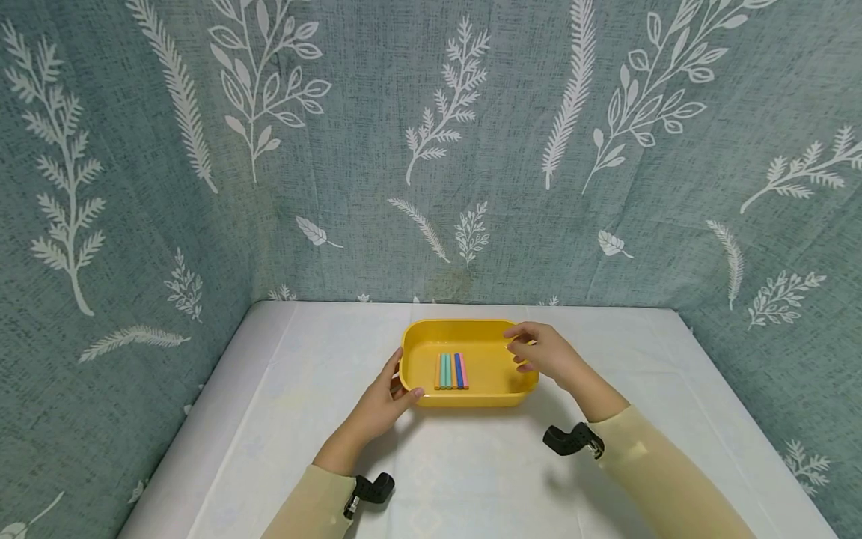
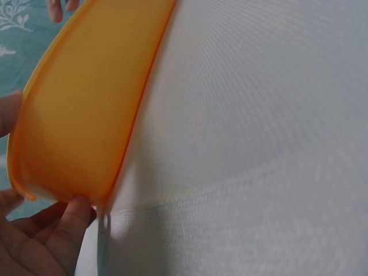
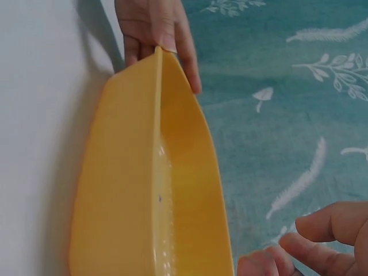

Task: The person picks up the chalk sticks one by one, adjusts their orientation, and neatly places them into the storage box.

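A yellow plastic tray (image 1: 471, 400) stands on the white-covered table, and a row of several coloured sticks resembling chalk (image 1: 447, 372) lies side by side on its floor. They are orange, mint green, blue and pink. My left hand (image 1: 380, 404) grips the tray's left end, thumb on the near rim and fingers round the outside. In the left wrist view that hand (image 2: 43, 238) is against the tray wall (image 2: 86, 109). Over the tray's right end is my right hand (image 1: 545, 352), fingers loosely bent, with nothing visible between them. The right wrist view shows its fingers (image 3: 322, 238) beside the rim.
A white cloth (image 1: 465, 479) covers the table. Blue-green fabric with white leaf prints (image 1: 431, 150) hangs behind and along both sides. Each wrist carries a small black camera mount, the left one (image 1: 373, 490) and the right one (image 1: 569, 439).
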`<control>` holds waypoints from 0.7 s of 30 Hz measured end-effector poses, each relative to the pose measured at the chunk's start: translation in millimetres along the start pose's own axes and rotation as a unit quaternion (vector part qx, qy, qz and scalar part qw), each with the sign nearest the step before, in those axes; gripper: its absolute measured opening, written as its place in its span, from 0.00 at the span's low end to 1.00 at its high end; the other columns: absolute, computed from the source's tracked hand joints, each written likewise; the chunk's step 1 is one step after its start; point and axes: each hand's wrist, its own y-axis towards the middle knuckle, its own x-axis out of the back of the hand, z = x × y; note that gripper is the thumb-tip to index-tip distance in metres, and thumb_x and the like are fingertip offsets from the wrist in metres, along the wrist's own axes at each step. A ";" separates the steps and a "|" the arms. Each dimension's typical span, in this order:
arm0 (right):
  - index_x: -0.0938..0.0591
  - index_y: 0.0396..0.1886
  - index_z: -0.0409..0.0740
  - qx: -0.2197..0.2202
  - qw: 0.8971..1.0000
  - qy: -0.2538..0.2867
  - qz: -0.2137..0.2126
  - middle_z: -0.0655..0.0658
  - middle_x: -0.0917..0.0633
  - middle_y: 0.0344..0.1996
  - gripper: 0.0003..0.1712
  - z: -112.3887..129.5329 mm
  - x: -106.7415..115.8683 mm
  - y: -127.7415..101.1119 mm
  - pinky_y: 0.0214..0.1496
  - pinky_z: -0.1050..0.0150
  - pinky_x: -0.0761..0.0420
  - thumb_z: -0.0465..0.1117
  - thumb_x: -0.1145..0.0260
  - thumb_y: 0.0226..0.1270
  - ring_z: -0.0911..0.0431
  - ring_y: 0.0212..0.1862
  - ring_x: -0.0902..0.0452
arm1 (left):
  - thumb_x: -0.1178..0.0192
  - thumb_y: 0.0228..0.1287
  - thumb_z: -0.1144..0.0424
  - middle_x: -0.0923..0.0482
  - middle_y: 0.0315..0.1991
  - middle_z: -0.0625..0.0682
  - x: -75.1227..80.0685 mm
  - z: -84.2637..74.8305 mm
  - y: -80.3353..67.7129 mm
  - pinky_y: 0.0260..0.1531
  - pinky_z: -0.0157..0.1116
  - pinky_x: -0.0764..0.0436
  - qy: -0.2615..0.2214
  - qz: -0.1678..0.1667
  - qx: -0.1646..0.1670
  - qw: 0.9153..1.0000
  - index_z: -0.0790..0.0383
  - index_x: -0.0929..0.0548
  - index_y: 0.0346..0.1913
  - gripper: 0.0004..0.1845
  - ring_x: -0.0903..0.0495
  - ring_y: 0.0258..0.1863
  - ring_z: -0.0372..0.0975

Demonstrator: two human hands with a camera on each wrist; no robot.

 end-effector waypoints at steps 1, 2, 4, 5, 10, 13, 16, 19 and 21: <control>0.23 0.61 0.34 0.002 1.000 -0.001 -0.001 0.36 0.22 0.50 0.18 -0.7 2.3 -0.8 0.48 0.55 0.13 0.36 0.40 0.76 0.37 0.51 0.22 | 0.34 0.68 0.54 0.45 0.77 0.62 0.1 0.0 0.2 0.66 0.46 0.29 0.000 0.000 0.000 1.000 0.52 0.55 0.82 0.49 0.33 0.70 0.54; 0.23 0.61 0.34 0.002 1.000 -0.001 -0.004 0.35 0.22 0.50 0.18 -1.4 4.6 -1.5 0.48 0.54 0.13 0.36 0.40 0.76 0.37 0.51 0.22 | 0.34 0.68 0.54 0.45 0.77 0.63 0.0 0.3 0.4 0.66 0.46 0.29 0.002 0.000 -0.001 1.000 0.53 0.55 0.82 0.49 0.33 0.70 0.54; 0.24 0.62 0.34 0.005 1.000 -0.006 -0.007 0.35 0.23 0.49 0.19 -3.2 9.5 -3.3 0.48 0.55 0.13 0.36 0.41 0.76 0.38 0.50 0.22 | 0.34 0.68 0.54 0.45 0.77 0.63 0.0 0.0 0.4 0.67 0.46 0.30 0.002 0.000 0.000 1.000 0.53 0.55 0.82 0.49 0.33 0.70 0.54; 0.24 0.62 0.34 0.007 1.000 -0.007 -0.010 0.35 0.23 0.49 0.19 -3.8 11.8 -4.2 0.48 0.55 0.13 0.36 0.41 0.76 0.38 0.50 0.22 | 0.34 0.69 0.54 0.45 0.77 0.63 0.0 -0.1 0.3 0.67 0.46 0.30 0.002 0.001 0.001 1.000 0.53 0.55 0.82 0.49 0.33 0.70 0.54; 0.25 0.64 0.33 0.013 0.999 -0.016 -0.030 0.32 0.22 0.51 0.21 -7.7 22.1 -8.5 0.46 0.56 0.13 0.37 0.41 0.77 0.40 0.48 0.21 | 0.34 0.68 0.55 0.44 0.76 0.62 0.2 -1.0 -0.6 0.67 0.46 0.30 -0.002 0.000 0.001 1.000 0.52 0.55 0.82 0.49 0.33 0.70 0.54; 0.25 0.65 0.34 0.022 0.999 -0.023 -0.043 0.32 0.22 0.52 0.21 -13.1 28.9 -9.6 0.48 0.56 0.13 0.38 0.41 0.77 0.43 0.48 0.20 | 0.34 0.68 0.55 0.44 0.76 0.62 0.1 -0.7 -0.6 0.67 0.46 0.30 -0.001 -0.001 0.000 1.000 0.52 0.55 0.82 0.49 0.33 0.70 0.54; 0.24 0.64 0.36 0.031 0.997 -0.032 -0.059 0.33 0.21 0.51 0.21 -21.4 36.0 -9.6 0.48 0.56 0.13 0.39 0.41 0.77 0.45 0.47 0.20 | 0.34 0.69 0.55 0.44 0.76 0.62 -0.2 0.0 0.2 0.67 0.46 0.30 0.001 -0.001 -0.001 1.000 0.52 0.55 0.82 0.49 0.33 0.70 0.54; 0.24 0.63 0.35 0.036 0.996 -0.033 -0.074 0.32 0.22 0.51 0.20 -30.0 41.8 -9.3 0.49 0.56 0.13 0.39 0.42 0.77 0.42 0.48 0.21 | 0.35 0.69 0.55 0.44 0.76 0.62 -0.7 -0.1 0.5 0.67 0.46 0.29 0.004 0.000 0.000 1.000 0.52 0.55 0.82 0.49 0.33 0.70 0.54; 0.24 0.63 0.34 0.039 0.996 -0.025 -0.079 0.31 0.23 0.50 0.20 -35.3 44.9 -9.4 0.49 0.56 0.13 0.39 0.42 0.78 0.40 0.49 0.22 | 0.35 0.69 0.54 0.45 0.77 0.62 -1.0 -0.5 0.4 0.67 0.46 0.30 0.004 0.001 0.001 1.000 0.51 0.55 0.82 0.49 0.33 0.70 0.54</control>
